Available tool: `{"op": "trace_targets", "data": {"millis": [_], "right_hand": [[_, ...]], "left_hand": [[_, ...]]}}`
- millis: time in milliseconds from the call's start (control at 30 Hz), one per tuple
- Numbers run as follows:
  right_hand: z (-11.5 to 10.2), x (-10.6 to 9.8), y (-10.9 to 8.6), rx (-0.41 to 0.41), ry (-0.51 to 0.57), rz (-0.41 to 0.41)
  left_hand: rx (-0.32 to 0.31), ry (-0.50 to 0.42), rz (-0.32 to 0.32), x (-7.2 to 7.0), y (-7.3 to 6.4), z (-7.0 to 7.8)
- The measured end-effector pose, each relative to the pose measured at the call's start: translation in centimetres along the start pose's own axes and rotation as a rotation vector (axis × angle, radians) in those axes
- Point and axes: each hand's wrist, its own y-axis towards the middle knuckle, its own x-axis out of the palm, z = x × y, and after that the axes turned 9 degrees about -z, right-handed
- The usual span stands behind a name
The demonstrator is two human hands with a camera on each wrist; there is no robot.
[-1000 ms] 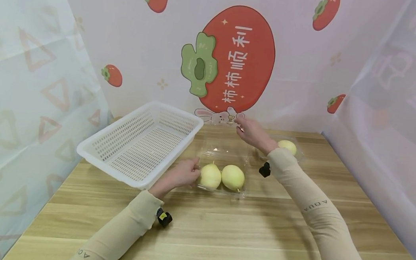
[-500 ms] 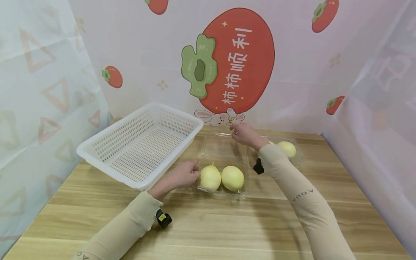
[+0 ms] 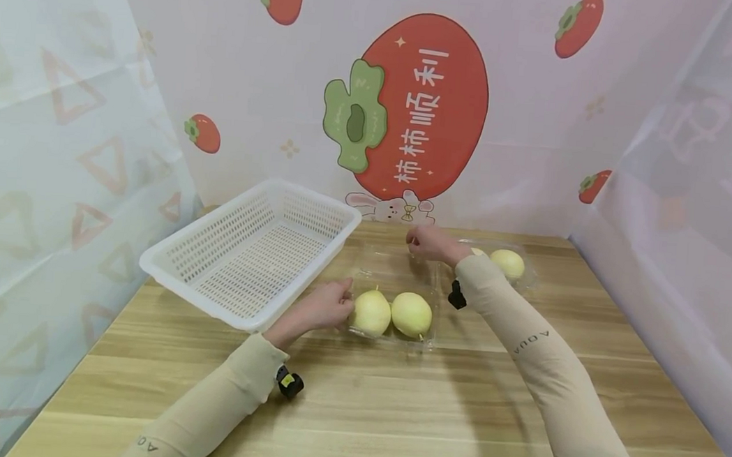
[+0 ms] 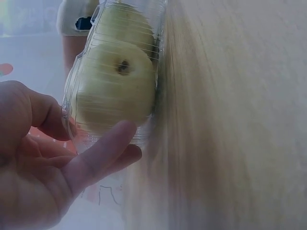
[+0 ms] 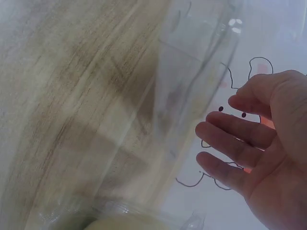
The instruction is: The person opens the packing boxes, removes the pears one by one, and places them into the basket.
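Note:
A clear plastic clamshell box [image 3: 390,340] on the table holds two pale yellow pears [image 3: 371,313]. My left hand [image 3: 325,306] pinches the box's left side; in the left wrist view its fingers [image 4: 103,153] touch the wall and rim beside a pear [image 4: 108,96]. The box's see-through lid [image 3: 384,261] lies tipped back behind the pears. Above the lid's far right corner is my right hand [image 3: 434,244]. In the right wrist view its fingers [image 5: 225,141] are loosely bent, with nothing between them; the lid [image 5: 187,72] looks blurred and apart from them.
To the left stands a white slotted plastic basket [image 3: 263,268], tilted on the table. A second clear box [image 3: 529,275] with two pears [image 3: 506,265] sits at the back right, partly hidden by my right arm. A printed cloth wall [image 3: 506,195] borders the table's back.
My right hand has moved slightly down and the lid's far edge has lowered toward the table; the fingers have come off it. My left hand has stayed at the box's side.

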Motion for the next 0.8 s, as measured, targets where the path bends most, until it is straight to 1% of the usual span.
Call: {"op": "trace_targets", "data": {"millis": [67, 167, 267, 400, 467, 533, 667, 733, 800], "right_hand": [[0.0, 0.0, 0.0, -0.002, 0.004, -0.011], [-0.1, 0.0, -0.2, -0.009, 0.011, -0.013], [-0.2, -0.1, -0.4, -0.013, 0.017, -0.016], [-0.2, -0.1, -0.8, -0.034, 0.016, -0.005], [-0.3, -0.1, -1.1, -0.048, 0.015, 0.010], [-0.5, -0.2, -1.5, -0.059, 0.014, 0.025], [-1.2, -0.5, -2.4, -0.081, 0.015, 0.047], [-1.5, -0.7, -2.8, -0.094, 0.014, 0.056], [-1.8, -0.8, -3.3, -0.103, 0.019, 0.062]], "left_hand": [[0.001, 0.009, 0.004, 0.0, 0.0, 0.0], [-0.001, 0.051, 0.008, -0.1, -0.1, -0.1], [-0.013, 0.099, 0.027, -0.2, -0.3, -0.1], [-0.036, 0.083, 0.034, -0.5, -0.6, -0.2], [-0.040, 0.050, 0.030, -0.7, -0.8, -0.1], [-0.034, 0.029, 0.035, -0.8, -0.9, -0.1], [-0.016, 0.021, 0.046, -1.1, -1.1, 0.2], [0.000, 0.046, 0.054, -1.1, -1.1, 0.4], [0.030, 0.066, 0.070, -1.1, -1.2, 0.7]]}}
